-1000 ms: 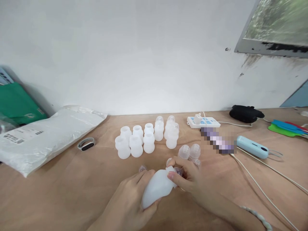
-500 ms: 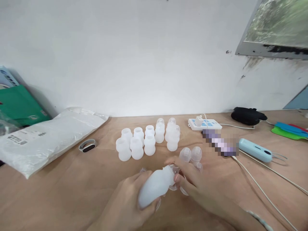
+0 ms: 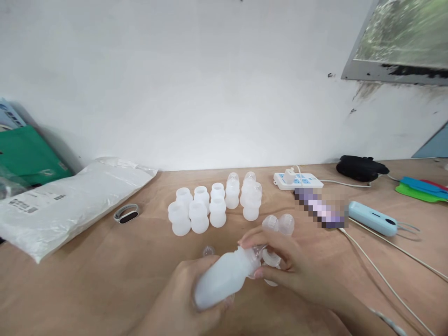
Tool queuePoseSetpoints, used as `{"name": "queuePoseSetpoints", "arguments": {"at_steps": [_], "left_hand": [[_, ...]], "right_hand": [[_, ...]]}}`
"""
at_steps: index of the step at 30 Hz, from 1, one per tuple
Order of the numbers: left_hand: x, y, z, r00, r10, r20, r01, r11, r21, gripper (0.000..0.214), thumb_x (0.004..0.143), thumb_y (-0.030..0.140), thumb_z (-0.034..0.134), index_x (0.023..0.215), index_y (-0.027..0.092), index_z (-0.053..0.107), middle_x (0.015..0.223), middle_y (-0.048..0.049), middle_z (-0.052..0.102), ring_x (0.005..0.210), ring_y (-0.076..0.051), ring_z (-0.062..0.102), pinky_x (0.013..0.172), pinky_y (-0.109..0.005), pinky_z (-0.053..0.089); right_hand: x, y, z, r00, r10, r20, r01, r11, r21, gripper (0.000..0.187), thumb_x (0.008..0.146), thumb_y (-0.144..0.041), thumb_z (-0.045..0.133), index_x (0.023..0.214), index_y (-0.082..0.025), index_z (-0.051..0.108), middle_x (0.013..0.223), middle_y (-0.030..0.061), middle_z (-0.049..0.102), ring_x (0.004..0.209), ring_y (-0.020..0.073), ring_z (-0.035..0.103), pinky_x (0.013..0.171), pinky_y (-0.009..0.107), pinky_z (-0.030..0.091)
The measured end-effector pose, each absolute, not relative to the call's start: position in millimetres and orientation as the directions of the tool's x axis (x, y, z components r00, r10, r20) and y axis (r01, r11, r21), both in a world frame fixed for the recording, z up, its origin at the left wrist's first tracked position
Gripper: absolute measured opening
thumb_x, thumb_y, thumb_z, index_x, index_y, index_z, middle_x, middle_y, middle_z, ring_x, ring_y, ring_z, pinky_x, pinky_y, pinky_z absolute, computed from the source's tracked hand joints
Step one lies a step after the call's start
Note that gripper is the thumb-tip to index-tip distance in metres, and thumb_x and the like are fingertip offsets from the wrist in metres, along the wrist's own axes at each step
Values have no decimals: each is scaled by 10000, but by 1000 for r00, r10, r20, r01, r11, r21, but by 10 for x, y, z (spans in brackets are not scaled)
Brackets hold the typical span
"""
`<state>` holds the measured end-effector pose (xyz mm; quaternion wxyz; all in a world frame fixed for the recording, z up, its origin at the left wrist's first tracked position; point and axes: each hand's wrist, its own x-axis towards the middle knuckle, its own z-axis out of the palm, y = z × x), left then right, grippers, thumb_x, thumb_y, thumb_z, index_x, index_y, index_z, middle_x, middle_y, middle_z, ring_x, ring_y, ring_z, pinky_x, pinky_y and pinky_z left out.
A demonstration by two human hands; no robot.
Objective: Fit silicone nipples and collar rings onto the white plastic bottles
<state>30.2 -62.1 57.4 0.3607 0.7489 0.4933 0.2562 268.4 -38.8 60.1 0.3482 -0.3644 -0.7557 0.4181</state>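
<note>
My left hand (image 3: 187, 303) is wrapped round a milky white silicone bottle (image 3: 224, 277) that lies tilted, its neck pointing up and to the right. My right hand (image 3: 290, 268) pinches a small clear cap piece (image 3: 261, 256) against the bottle's neck. Two clear domed caps (image 3: 279, 224) stand just behind my right hand. Another small clear piece (image 3: 208, 251) lies on the table left of the bottle's neck. Further back stands a group of several white silicone bottles (image 3: 215, 205), some with clear caps on.
A wooden table (image 3: 87, 275) carries a white plastic bag (image 3: 70, 198) and a fitness band (image 3: 126, 214) at left. A white power strip (image 3: 296, 179), a black object (image 3: 362, 167), a light blue device (image 3: 373, 218), white cables (image 3: 381, 270) and coloured sheets (image 3: 422, 189) are at right.
The bottle has tipped lower and slid slightly left in my left hand. My right hand has shifted around the neck, working the clear cap piece.
</note>
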Motion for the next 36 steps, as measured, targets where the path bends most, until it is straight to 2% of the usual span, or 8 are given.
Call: {"name": "queuePoseSetpoints", "arguments": {"at_steps": [3,6,10,14,18,22,30,36], "left_hand": [[256,-605,635,256,961,-107,429,-14,903,324,703,390,720,985,232,736,888,-22,763,826,-262,707,685,-302,569],[234,-573,660,250,953,-172,354,75,932,331,717,465,705,930,213,735,799,-19,749,739,-243,692,620,-293,560],[289,-552,652,308,949,-70,344,-43,938,316,745,455,687,945,214,724,837,-22,757,759,-243,688,643,-302,573],[338,-569,590,334,942,-15,372,-117,921,266,745,356,677,975,230,720,835,-6,750,742,-234,678,643,-298,561],[291,-560,440,336,940,56,293,-161,942,587,703,321,755,1268,266,608,1103,-40,735,962,-277,679,813,-348,565],[208,-534,309,165,968,189,338,-236,911,695,765,393,749,1396,332,463,1372,-76,594,1178,-309,580,1002,-446,480],[198,-575,367,101,981,168,432,-196,881,521,882,462,635,1357,347,455,1415,-75,532,1222,-319,525,958,-446,487],[227,-596,408,56,985,164,411,-172,895,480,875,477,632,1317,339,504,1383,-68,555,1219,-325,511,864,-384,507]], "right_hand": [[2805,-365,610,-414,831,372,200,482,-853,262,921,-313,638,1176,-294,582,1202,67,602,1134,236,573,928,360,500],[2853,-374,625,-435,842,320,243,452,-858,317,931,-290,608,1242,-310,551,1185,57,613,1118,230,582,940,361,494],[2712,-427,635,-569,801,188,328,431,-841,340,888,-269,627,1227,-276,596,1110,47,643,1006,220,609,880,367,511],[2538,-477,589,-488,845,220,306,402,-863,262,840,-287,625,1093,-219,633,873,28,633,813,196,608,715,329,528],[2536,-491,632,-445,845,298,303,455,-837,235,780,-271,642,1009,-219,639,786,13,645,718,173,600,632,285,506],[2619,-421,780,-367,872,323,510,479,-714,204,794,-281,631,982,-203,646,778,18,649,685,169,583,600,272,468],[2397,64,850,-363,913,186,900,395,-183,119,859,-265,586,903,-163,628,863,76,681,742,208,627,626,281,399],[2208,379,824,-380,912,156,911,398,-107,157,899,-286,554,876,-147,624,888,126,708,754,236,657,620,295,394]]}}
